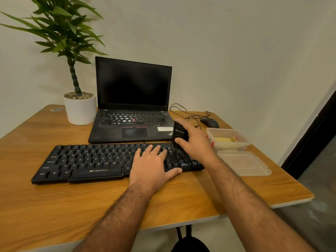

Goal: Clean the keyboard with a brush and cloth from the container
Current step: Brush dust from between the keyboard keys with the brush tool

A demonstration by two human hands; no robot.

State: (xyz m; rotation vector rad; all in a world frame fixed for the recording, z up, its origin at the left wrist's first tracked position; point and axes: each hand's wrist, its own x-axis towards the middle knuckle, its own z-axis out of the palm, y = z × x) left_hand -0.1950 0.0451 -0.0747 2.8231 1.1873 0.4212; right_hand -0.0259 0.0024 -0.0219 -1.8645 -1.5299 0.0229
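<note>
The black keyboard [109,162] lies near on the tabletop [54,206]; right hand [195,140] grips the brush [180,136], bristles on its right keys; left hand [154,166] presses flat beside; open container [228,140] right

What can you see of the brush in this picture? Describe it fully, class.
The brush is black, a blocky handle with white lettering and dark bristles at its lower end. It stands roughly upright, bristles down on the right end of the black keyboard, in front of the laptop's right corner. The right hand grips its handle; its material is unclear.
</note>
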